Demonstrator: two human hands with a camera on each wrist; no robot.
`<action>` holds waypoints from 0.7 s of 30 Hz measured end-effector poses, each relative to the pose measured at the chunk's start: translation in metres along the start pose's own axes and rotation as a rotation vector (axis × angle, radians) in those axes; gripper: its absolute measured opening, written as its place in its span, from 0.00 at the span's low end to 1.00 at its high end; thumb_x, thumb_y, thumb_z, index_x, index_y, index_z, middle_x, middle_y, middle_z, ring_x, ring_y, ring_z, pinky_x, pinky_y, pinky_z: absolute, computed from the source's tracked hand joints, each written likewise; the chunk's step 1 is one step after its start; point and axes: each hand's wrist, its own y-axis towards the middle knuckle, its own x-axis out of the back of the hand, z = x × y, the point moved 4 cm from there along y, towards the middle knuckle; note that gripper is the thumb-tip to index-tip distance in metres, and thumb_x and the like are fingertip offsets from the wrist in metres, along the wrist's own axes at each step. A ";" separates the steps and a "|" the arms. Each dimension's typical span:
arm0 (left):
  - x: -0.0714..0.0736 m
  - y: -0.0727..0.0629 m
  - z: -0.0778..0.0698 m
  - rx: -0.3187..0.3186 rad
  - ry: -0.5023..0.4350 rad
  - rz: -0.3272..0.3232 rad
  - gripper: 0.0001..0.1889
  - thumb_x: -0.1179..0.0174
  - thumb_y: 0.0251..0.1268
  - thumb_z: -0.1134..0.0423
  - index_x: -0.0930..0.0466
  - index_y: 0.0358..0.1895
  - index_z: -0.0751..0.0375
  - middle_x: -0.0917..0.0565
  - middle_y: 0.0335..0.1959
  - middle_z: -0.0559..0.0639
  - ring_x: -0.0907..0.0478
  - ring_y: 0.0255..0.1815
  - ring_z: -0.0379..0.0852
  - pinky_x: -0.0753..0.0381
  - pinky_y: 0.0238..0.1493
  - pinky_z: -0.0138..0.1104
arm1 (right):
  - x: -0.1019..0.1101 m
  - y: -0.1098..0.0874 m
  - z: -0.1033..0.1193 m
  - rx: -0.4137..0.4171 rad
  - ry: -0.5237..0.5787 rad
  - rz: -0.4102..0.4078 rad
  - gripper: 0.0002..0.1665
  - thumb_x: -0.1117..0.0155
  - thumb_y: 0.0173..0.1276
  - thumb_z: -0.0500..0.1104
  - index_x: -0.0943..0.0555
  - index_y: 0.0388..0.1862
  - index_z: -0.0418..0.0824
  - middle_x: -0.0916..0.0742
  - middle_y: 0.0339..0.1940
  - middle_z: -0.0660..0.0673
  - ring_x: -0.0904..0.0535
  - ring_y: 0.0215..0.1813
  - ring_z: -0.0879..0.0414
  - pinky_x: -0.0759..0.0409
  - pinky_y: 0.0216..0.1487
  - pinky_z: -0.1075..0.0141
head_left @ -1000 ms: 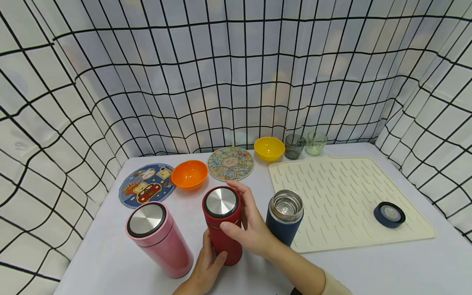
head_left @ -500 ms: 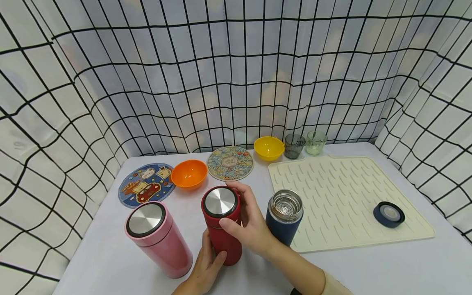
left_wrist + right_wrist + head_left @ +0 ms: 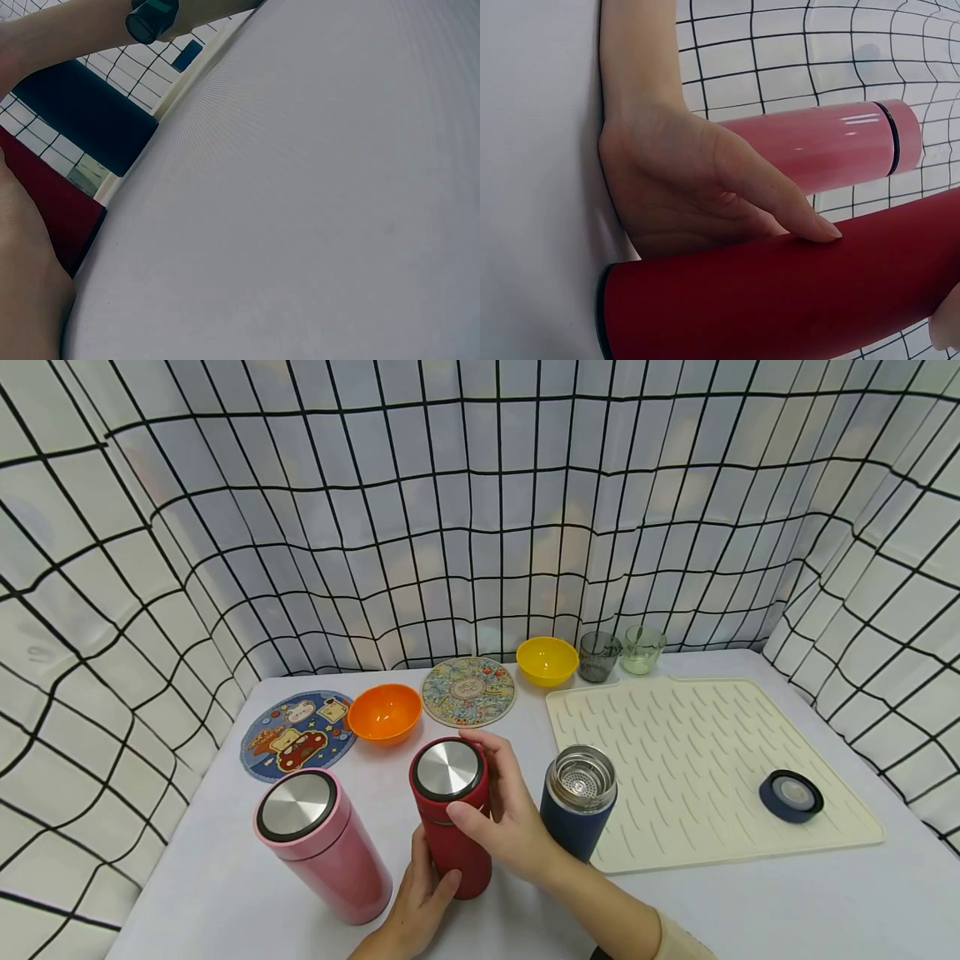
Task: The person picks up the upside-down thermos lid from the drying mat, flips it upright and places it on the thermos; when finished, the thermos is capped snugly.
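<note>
You're holding the lidded red flask [image 3: 456, 849], left grip [image 3: 418, 903] and right grip [image 3: 516, 828] both curled round it; the blue flask [image 3: 577, 821] is standing uncapped, the pink flask [image 3: 333, 860] lidded.

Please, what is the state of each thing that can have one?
Red bottle: upright, lid on, gripped by left hand and right hand
Pink bottle: upright, closed
Blue bottle: upright, open
Blue lid: off, on cream mat
Orange bowl: upright
Yellow bowl: upright
Grey glass: upright
Green glass: upright
Round mats: flat
</note>
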 end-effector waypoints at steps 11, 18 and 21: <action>0.000 0.000 0.001 -0.022 0.005 -0.009 0.34 0.48 0.61 0.72 0.55 0.68 0.60 0.34 0.58 0.53 0.36 0.58 0.42 0.34 0.56 0.34 | -0.001 0.000 0.004 -0.035 0.016 0.035 0.34 0.55 0.66 0.45 0.49 0.70 0.39 0.31 0.60 0.38 0.33 0.60 0.46 0.36 0.62 0.59; -0.001 0.000 0.002 0.016 -0.018 0.004 0.35 0.49 0.61 0.72 0.57 0.68 0.57 0.36 0.60 0.51 0.37 0.59 0.41 0.34 0.57 0.34 | 0.000 0.000 0.001 -0.038 0.009 -0.001 0.33 0.44 0.65 0.46 0.44 0.65 0.41 0.28 0.56 0.40 0.32 0.57 0.46 0.30 0.57 0.58; 0.000 0.001 0.002 0.006 -0.010 0.005 0.35 0.49 0.61 0.72 0.57 0.68 0.58 0.36 0.59 0.52 0.37 0.59 0.41 0.34 0.57 0.33 | 0.000 0.000 0.000 -0.035 -0.001 -0.017 0.36 0.40 0.63 0.46 0.45 0.64 0.41 0.29 0.55 0.40 0.33 0.56 0.47 0.30 0.56 0.57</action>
